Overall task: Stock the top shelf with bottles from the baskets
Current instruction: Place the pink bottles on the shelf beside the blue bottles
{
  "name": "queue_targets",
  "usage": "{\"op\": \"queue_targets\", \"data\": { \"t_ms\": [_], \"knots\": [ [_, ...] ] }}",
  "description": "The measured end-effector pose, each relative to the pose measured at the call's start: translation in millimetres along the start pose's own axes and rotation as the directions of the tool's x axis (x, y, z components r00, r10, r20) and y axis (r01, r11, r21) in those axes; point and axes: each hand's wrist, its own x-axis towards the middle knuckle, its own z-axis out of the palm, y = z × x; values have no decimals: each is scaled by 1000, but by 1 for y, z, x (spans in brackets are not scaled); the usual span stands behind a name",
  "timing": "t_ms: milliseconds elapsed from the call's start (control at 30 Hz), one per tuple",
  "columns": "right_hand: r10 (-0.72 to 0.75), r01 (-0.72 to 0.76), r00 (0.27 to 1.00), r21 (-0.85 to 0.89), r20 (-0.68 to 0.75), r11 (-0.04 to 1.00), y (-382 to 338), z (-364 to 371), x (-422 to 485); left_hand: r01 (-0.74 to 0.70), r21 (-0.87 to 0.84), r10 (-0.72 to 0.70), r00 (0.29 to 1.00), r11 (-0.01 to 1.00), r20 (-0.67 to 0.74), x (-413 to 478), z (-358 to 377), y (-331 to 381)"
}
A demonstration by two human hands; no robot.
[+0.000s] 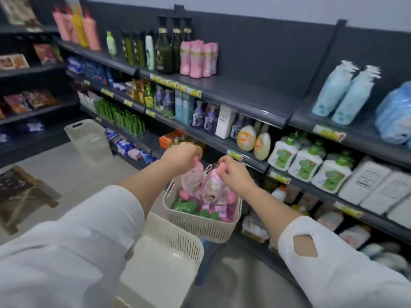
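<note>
A cream basket (pixel 201 226) in front of me holds several pink and green bottles. My left hand (pixel 181 157) grips the cap of a pink bottle (pixel 193 177) just above the basket. My right hand (pixel 235 174) grips the cap of a second pink bottle (pixel 212 185) beside it. Both bottles hang tilted over the basket. The dark top shelf (pixel 244 92) carries a cluster of matching pink bottles (pixel 199 58) next to dark green bottles (pixel 165 50), with bare shelf to their right.
A second cream basket (pixel 164 258), nearest me, shows nothing inside. A third basket (pixel 89 138) stands on the floor at the left. Blue bottles (pixel 342 94) stand on the top shelf at the right. Lower shelves are packed with goods. A wooden stool (pixel 20 192) is at far left.
</note>
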Motion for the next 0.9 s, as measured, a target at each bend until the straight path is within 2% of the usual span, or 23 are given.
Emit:
{"op": "queue_targets", "data": {
  "t_ms": [167, 300, 467, 700, 900],
  "knots": [
    [-8, 8, 987, -3, -160, 1000, 50, -95, -14, -133, -72, 130, 990, 989, -47, 40, -31, 96],
    [61, -51, 952, 40, -298, 998, 96, -165, -34, -251, -79, 242, 964, 965, -112, 65, -47, 176],
    [134, -134, 911, 25, -391, 991, 156, -243, -64, -388, -60, 377, 916, 920, -135, 95, -58, 275],
    [209, -264, 782, -9, -587, 964, 233, -334, -106, -564, -107, 546, 823, 819, -157, 128, -71, 402],
    [283, -380, 662, 14, -694, 925, 288, -392, -117, -700, -69, 693, 714, 711, -97, 184, -72, 487]
  ]
}}
